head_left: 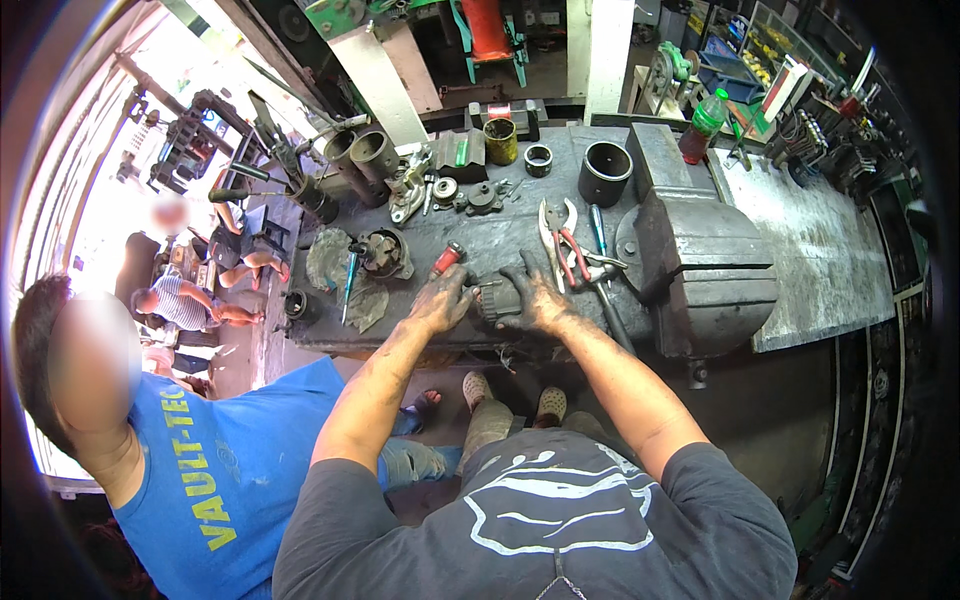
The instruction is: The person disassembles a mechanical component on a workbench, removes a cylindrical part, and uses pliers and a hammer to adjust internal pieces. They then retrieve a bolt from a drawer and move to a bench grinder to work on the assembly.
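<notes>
At the far left we see people outside in bright light, and nearer to us a person in a blue shirt [230,440] beside the bench. On the left part of the dark workbench [420,235], two metal pipes [373,155] stand side by side. In front of them lies a clear plastic bag [328,258], then a screwdriver [350,280] with a blue handle, just beside a round metal housing [386,256]. Farther back are small metal parts and a yellow can [501,142].

A red cylinder [449,257] sits just beyond our left hand [440,300], which is blackened and half curled at the left side of a ribbed metal drum [498,302] — we cannot tell whether it grips the drum or only rests there. The drum sits near the front edge of the bench, between our two hands. Our right hand [542,300], just as dirty, grasps its right side, fingers pointing away from us.

Right of that hand lie pliers [570,255] with red handles, and a second screwdriver [599,230]. A wide black ring [605,174] stands behind them. Next comes a big vise [715,260] — with a bottle [704,127] of red liquid behind it — and lastly a grey metal sheet [815,240].
</notes>
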Demonstrator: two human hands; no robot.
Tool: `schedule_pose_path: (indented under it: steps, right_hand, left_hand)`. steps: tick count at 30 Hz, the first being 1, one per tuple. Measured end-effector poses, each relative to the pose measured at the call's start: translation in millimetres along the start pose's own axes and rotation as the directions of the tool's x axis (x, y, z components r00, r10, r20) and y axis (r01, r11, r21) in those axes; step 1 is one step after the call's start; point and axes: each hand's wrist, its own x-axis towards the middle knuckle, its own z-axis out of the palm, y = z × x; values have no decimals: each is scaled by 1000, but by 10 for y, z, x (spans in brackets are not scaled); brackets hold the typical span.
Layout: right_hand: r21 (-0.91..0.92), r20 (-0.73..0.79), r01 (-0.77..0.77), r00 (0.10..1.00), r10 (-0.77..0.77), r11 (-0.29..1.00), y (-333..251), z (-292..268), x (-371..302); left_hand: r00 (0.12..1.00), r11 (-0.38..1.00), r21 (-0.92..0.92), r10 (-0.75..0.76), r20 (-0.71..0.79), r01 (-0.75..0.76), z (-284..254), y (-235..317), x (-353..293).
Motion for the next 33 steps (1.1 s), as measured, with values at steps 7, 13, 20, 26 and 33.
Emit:
schedule_pose_path:
  steps: [7, 13, 20, 26, 33]
  right_hand:
    - [75, 31, -13, 999, 11, 997, -16, -51, 35]
    - [22, -15, 10, 1000, -9, 1000, 2, -6, 23]
    - [40, -21, 27, 999, -26, 999, 28, 2, 30]
    - [20, -9, 0, 1000, 0, 1000, -3, -1, 10]
    - [29, 3, -4, 1000, 4, 1000, 3, -20, 37]
  left_hand:
    - [996, 996, -26, -90, 21, 91, -21, 111, 47]
    - [998, 998, -27, -59, -32, 58, -11, 128, 30]
    - [935, 939, 237, 298, -192, -251, 23, -10, 29]
    - [996, 997, 35, 65, -67, -63, -64, 31, 52]
    - [989, 980, 152, 137, -58, -127, -82, 97, 67]
